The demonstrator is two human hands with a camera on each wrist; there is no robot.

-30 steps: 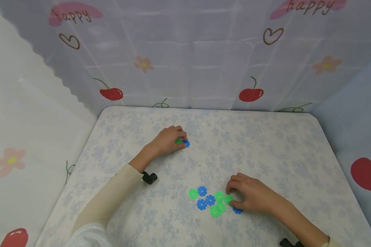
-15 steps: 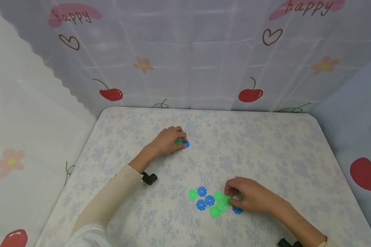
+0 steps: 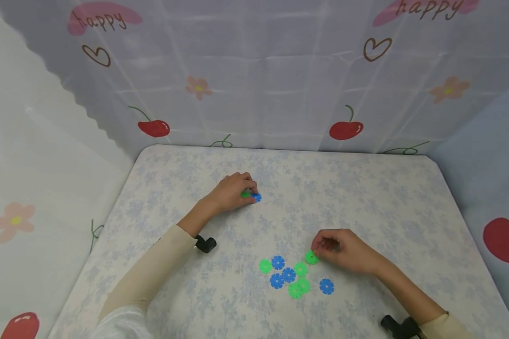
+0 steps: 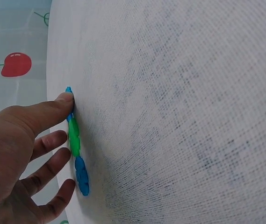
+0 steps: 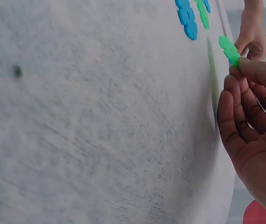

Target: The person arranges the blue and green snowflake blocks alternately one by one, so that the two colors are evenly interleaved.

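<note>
The right hand [image 3: 348, 251] pinches a small green snowflake-shaped plastic disc [image 3: 311, 257] between thumb and fingertips, its other fingers curled in; this disc sits just off the far right edge of the loose cluster of green and blue snowflake discs [image 3: 289, 277] lying flat on the pale floral tablecloth [image 3: 381, 202]; whether it is lifted clear of the cloth or only tipped on edge cannot be told, though the right wrist view shows it edge-on at the fingertips [image 5: 243, 65]; judged by its look it is very light, thin, stiff plastic, with notched teeth that give grip at the rim, so a pinch across two opposite teeth should hold it best; flat on the cloth it would be awkward to get a nail under, and slippery enough to skate away

Well beyond the cluster, toward the far left of it, the left hand [image 3: 230, 192] rests on the cloth and holds a short joined piece of blue and green discs [image 3: 251, 196], thumb pressed on its top edge and the other fingers loosely spread beside it; in the left wrist view the piece [image 4: 75, 144] appears only edge-on, so how many discs it has, and how they interlock, is hard to make out; most of it is hidden under the fingers in the head view; one blue disc [image 3: 326, 286] lies alone just right of the cluster
</note>
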